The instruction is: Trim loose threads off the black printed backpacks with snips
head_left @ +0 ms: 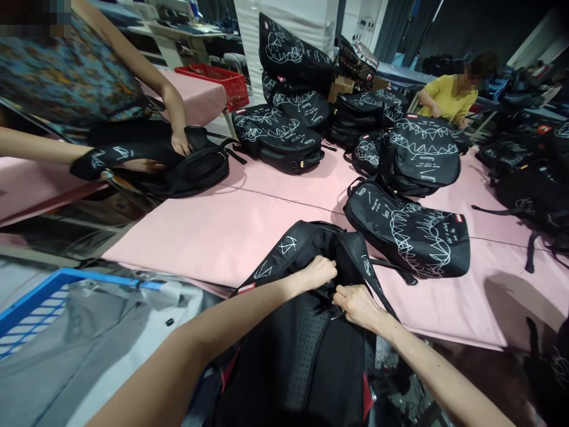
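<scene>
A black backpack [302, 350] lies at the table's near edge with its back panel up and its lower part toward me. White scribbles mark its shoulder straps [284, 249]. My left hand [320, 273] is closed at the upper back of the backpack, between the straps. Just right of it and slightly nearer me, my right hand [358, 303] is closed too, its fingers pinched at the edge of the back panel. What lies between the fingers of each hand is hidden against the black fabric.
Several black backpacks with white scribbles [409, 231] stand or lie on the pink table [275, 213]. At the left a co-worker handles another black backpack [204, 169]; a person in yellow [448, 98] works farther back. A blue crate [53, 284] with grey lining is at lower left.
</scene>
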The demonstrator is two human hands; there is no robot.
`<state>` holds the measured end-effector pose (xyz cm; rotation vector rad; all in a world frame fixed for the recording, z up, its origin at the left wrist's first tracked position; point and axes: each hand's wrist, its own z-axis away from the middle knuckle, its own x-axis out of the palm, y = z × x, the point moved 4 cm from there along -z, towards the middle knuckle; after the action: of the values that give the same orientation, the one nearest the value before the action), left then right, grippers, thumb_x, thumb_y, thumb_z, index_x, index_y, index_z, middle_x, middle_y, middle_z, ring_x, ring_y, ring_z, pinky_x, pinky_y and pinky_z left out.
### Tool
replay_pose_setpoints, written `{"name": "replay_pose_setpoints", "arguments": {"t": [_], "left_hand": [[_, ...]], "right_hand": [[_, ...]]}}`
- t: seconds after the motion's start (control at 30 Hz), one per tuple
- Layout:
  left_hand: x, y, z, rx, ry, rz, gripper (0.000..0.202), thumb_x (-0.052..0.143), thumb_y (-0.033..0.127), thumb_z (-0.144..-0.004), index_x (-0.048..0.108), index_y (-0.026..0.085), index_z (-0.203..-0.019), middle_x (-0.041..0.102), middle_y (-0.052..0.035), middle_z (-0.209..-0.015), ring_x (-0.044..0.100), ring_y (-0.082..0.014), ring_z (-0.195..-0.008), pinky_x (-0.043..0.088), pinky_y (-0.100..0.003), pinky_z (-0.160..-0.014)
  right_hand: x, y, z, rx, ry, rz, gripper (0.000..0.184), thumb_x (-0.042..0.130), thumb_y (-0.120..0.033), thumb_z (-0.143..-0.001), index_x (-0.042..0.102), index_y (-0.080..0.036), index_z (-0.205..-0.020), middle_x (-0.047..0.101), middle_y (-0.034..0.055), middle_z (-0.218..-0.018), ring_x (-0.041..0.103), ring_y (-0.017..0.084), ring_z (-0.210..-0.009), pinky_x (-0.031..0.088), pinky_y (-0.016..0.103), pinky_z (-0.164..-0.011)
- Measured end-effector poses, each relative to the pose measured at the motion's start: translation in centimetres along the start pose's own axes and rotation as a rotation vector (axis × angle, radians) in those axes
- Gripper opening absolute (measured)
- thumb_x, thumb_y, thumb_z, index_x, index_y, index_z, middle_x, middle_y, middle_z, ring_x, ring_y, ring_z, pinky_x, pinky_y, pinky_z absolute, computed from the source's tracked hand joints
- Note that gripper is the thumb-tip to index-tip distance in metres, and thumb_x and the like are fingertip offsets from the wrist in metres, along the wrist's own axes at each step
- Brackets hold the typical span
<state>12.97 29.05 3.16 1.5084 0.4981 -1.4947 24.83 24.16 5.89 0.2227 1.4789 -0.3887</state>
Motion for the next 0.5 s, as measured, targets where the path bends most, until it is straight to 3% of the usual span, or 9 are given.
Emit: {"name": "replay_pose_setpoints", "arguments": {"t": [0.17,0.3,0.4,0.5], "left_hand": [[0.1,-0.1,1.4,-0.083,0.087,0.072,0.021,0.042,0.008,-0.082,0.061,0.013,-0.090,0.061,-0.0133,-0.091,0.060,-0.0243,-0.081,0.044,-0.034,-0.070],[-0.2,-1.2,1.6,-0.167,0.138,0.187,0.020,0.042,0.008,-0.080,0.060,0.016,-0.086,0.063,-0.0088,-0.081,0.062,-0.0213,-0.077,0.043,-0.029,-0.067],[-0.1,-1.9,1.7,-0.281,0.174,0.296,0.013,0.047,0.010,-0.076,0.059,0.016,-0.075,0.063,-0.0055,-0.070,0.062,-0.0184,-0.069,0.041,-0.025,-0.061],[0.1,-2.4,2.5,-0.416,0.234,0.409,0.014,0.048,0.010,-0.074,0.056,0.016,-0.084,0.063,-0.0016,-0.066,0.060,-0.0143,-0.062,0.040,-0.022,-0.056]], "right_hand": [[-1.2,1.6,-0.1,0.034,0.046,-0.105,0.024,0.039,-0.007,-0.086,0.061,-0.016,-0.090,0.061,0.0032,-0.083,0.058,0.014,-0.072,0.042,0.024,-0.063],[-3.3,4.9,-1.1,0.297,0.117,-0.050,0.029,0.043,-0.013,-0.088,0.053,-0.019,-0.114,0.061,0.0073,-0.100,0.061,0.016,-0.080,0.044,0.023,-0.066],[-4.5,6.5,-2.3,0.455,0.073,0.115,0.036,0.054,-0.035,-0.086,0.050,-0.013,-0.114,0.060,0.0119,-0.094,0.061,0.021,-0.073,0.042,0.027,-0.060],[-5.1,6.7,-3.5,0.402,0.060,0.135,0.032,0.053,-0.037,-0.087,0.051,-0.012,-0.106,0.059,0.0109,-0.093,0.060,0.022,-0.080,0.043,0.028,-0.067]]}}
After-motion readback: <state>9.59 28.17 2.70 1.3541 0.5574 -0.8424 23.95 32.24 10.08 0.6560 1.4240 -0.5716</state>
